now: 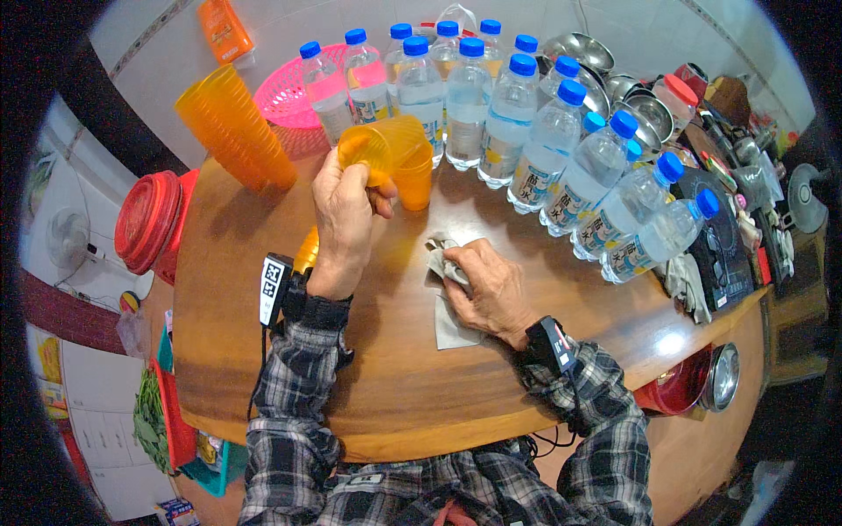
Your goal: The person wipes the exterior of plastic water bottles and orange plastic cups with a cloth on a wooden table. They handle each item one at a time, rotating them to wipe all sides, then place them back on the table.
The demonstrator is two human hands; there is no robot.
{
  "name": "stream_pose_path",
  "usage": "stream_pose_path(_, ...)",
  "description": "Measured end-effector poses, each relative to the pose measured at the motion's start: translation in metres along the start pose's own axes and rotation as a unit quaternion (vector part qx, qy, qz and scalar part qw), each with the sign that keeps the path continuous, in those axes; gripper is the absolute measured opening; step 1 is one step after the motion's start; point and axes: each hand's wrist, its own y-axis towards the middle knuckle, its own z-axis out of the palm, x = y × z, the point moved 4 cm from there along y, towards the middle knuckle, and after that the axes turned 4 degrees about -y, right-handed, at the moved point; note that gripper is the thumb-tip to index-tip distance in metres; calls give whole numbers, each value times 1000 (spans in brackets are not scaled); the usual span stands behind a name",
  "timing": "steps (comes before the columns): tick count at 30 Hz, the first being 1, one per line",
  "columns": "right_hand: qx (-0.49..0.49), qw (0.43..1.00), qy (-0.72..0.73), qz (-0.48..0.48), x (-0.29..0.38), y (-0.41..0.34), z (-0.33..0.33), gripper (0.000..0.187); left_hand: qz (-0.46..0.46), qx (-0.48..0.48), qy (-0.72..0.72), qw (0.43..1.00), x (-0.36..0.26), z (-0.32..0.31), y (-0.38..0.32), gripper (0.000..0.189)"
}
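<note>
My left hand [348, 207] grips a translucent orange plastic cup [404, 135] by its rim and tips it on its side above the table. Behind that cup, an orange cup [416, 187] stands on the wooden tabletop [395, 394]. Part of another orange piece [307, 251] shows beside my left wrist, mostly hidden by it. A tall leaning stack of orange cups [233, 128] rises at the back left. My right hand [490, 286] holds a bunched grey cloth [454, 325] against the tabletop, with one flap spread flat.
Several clear water bottles [467, 98] with blue caps curve along the back and right. Behind them are a pink basket [276, 98] and metal bowls [585, 52]. A red lidded bucket [151, 220] stands left; an induction cooker [720, 263] sits right. Cables trail from both wrist devices.
</note>
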Motion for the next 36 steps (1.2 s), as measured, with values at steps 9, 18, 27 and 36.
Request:
stream_pose_path(9, 14, 1000, -17, 15, 0, 0, 2, 38, 13, -14, -21, 1000, 8, -6, 10, 42)
stream_pose_path(18, 14, 1000, -1, 19, 1, -1, 0, 39, 196, -114, 253, 940, -28, -102, -19, 28)
stream_pose_path(27, 34, 999, -4, -11, 7, 1, 0, 41, 194, -31, 481, 855, 4, -180, -112, 62)
stream_pose_path(36, 49, 998, -27, -9, 11, 3, -2, 41, 245, 23, 577, 779, 10, -163, -107, 73)
